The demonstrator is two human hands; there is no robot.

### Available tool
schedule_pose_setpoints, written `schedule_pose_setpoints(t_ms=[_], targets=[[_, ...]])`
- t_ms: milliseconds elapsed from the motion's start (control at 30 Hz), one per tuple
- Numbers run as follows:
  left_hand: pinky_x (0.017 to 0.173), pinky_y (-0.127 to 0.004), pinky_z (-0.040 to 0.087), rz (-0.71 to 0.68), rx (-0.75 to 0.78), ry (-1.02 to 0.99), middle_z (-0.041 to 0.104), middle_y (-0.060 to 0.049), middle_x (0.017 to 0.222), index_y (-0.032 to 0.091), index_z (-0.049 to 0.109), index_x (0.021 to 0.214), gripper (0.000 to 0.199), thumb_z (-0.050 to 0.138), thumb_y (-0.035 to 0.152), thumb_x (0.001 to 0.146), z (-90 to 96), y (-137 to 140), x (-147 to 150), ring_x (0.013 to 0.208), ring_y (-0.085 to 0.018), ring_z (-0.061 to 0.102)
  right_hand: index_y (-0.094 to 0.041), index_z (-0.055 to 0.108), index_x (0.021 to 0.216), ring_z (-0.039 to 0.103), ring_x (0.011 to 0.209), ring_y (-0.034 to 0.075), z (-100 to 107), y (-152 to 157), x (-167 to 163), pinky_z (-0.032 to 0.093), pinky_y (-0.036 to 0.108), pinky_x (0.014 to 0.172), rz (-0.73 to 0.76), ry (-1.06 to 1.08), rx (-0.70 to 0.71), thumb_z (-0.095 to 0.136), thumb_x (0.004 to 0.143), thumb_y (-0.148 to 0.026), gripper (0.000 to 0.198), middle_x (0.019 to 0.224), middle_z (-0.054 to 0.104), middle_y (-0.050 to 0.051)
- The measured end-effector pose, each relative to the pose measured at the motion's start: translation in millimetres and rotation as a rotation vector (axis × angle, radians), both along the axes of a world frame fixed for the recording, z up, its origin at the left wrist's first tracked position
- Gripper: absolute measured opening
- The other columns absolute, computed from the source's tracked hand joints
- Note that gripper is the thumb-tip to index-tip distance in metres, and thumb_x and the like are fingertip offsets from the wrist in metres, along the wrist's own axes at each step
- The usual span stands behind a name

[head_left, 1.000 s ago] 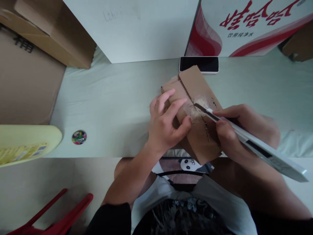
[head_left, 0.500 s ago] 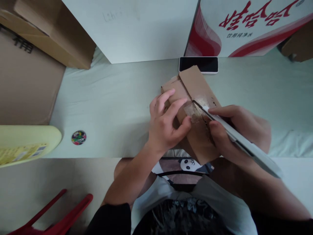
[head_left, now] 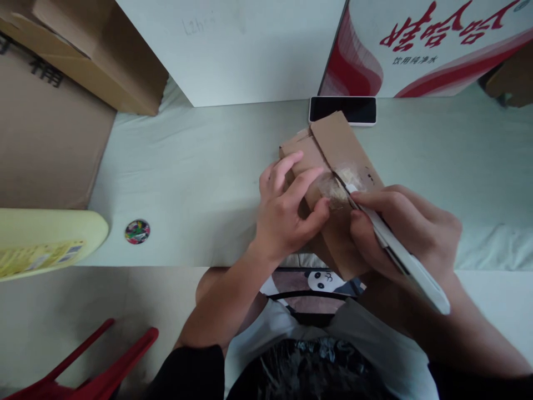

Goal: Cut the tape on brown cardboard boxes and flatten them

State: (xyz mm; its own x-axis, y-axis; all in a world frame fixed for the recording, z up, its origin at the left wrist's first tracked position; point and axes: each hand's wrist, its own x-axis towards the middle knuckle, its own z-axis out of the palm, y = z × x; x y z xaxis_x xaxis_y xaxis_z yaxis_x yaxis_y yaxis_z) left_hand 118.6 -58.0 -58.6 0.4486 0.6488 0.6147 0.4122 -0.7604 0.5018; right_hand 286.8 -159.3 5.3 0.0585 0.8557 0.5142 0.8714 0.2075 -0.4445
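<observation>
Fingers of the right hand [head_left: 410,228] pinch the knife [head_left: 416,272] near its blade [head_left: 340,181], which meets the seam of the box [head_left: 339,136], while those of the left hand [head_left: 283,214] rest spread on this box, at the near edge of the cloth [head_left: 200,183], before the phone [head_left: 364,111]. For good work, the stroke should be shallow, with the left thumb [head_left: 318,214] clear of its path.

Table [head_left: 187,189]: box [head_left: 343,141] at front edge, left hand [head_left: 285,208] on it; knife [head_left: 416,272] in right hand [head_left: 420,230], tip on box; phone [head_left: 362,111] behind box; case [head_left: 250,55] behind phone; disc [head_left: 137,231] left; bottle [head_left: 50,236] farther left; cartons [head_left: 45,133] back left
</observation>
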Motion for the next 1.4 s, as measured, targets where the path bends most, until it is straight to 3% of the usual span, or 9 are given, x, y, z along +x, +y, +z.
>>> schedule_pose_setpoints(t_ms=[133, 333, 533, 767, 1133, 1400], targets=[[0.122, -0.05, 0.044, -0.009, -0.008, 0.01, 0.058, -0.018, 0.152, 0.02, 0.066, 0.135, 0.043, 0.055, 0.05, 0.107, 0.7, 0.3, -1.0, 0.139, -0.033, 0.059, -0.022, 0.069, 0.104, 0.054, 0.062, 0.007, -1.5, 0.4, 3.4, 0.039, 0.022, 0.053, 0.056, 0.01, 0.05, 0.069, 0.093, -0.016, 0.013, 0.084, 0.066, -0.001], [0.121, -0.05, 0.046, 0.007, 0.012, -0.006, 0.059, -0.018, 0.149, 0.019, 0.068, 0.133, 0.041, 0.055, 0.048, 0.107, 0.4, -0.1, 1.5, 0.136, -0.032, 0.061, -0.025, 0.072, 0.104, 0.057, 0.063, 0.01, 0.3, 0.4, 2.6, 0.042, 0.026, 0.055, 0.014, 0.027, -0.017, 0.069, 0.095, -0.018, 0.012, 0.082, 0.066, 0.0], [0.122, -0.049, 0.045, -0.005, 0.018, -0.018, 0.059, -0.019, 0.148, 0.018, 0.068, 0.132, 0.042, 0.056, 0.049, 0.107, 0.0, 0.4, 1.6, 0.136, -0.032, 0.061, -0.022, 0.068, 0.099, 0.052, 0.06, 0.008, -1.9, 0.1, 6.3, 0.038, 0.025, 0.053, 0.068, -0.005, 0.046, 0.067, 0.091, -0.013, 0.012, 0.079, 0.063, -0.001], [0.12, -0.049, 0.046, 0.004, 0.005, -0.004, 0.059, -0.017, 0.149, 0.021, 0.067, 0.133, 0.041, 0.054, 0.05, 0.107, -0.5, 0.3, 1.0, 0.137, -0.032, 0.06, -0.026, 0.065, 0.106, 0.056, 0.065, 0.012, -0.6, -1.1, 3.4, 0.043, 0.028, 0.058, 0.021, -0.02, -0.055, 0.063, 0.097, -0.015, 0.015, 0.083, 0.068, 0.001], [0.121, -0.051, 0.044, -0.007, -0.029, 0.015, 0.057, -0.017, 0.151, 0.022, 0.068, 0.135, 0.044, 0.055, 0.051, 0.104, 0.1, -0.6, -0.3, 0.138, -0.034, 0.058, -0.02, 0.069, 0.092, 0.047, 0.053, 0.005, -1.2, 3.1, 9.6, 0.036, 0.022, 0.047, 0.091, -0.002, 0.14, 0.069, 0.083, -0.007, 0.016, 0.07, 0.06, -0.003], [0.12, -0.051, 0.045, -0.006, -0.039, 0.036, 0.057, -0.017, 0.151, 0.022, 0.067, 0.136, 0.046, 0.054, 0.054, 0.105, 1.0, -0.9, -1.9, 0.137, -0.034, 0.058, -0.026, 0.068, 0.092, 0.051, 0.053, 0.009, -2.0, -2.4, 10.0, 0.039, 0.027, 0.047, 0.048, 0.001, 0.087, 0.068, 0.085, -0.008, 0.019, 0.071, 0.064, -0.002]])
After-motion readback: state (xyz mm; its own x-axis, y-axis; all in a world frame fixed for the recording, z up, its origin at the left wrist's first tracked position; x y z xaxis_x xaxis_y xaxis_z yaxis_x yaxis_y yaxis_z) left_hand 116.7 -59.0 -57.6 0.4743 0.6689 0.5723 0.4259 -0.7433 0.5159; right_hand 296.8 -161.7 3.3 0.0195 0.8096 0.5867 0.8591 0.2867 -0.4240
